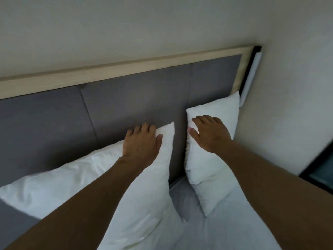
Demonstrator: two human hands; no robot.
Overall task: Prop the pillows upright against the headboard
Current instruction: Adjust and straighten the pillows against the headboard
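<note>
You have one head view, looking steeply down and forward from close above the bed toward the headboard and wall.

2 pillows against headboard

No legible text, label, brand, number or sign is found on any surface in view. The two white fabric pillows, the grey padded headboard with pale wooden frame and the white bed sheet at 5 o'clock all appear plain and unmarked.
</note>
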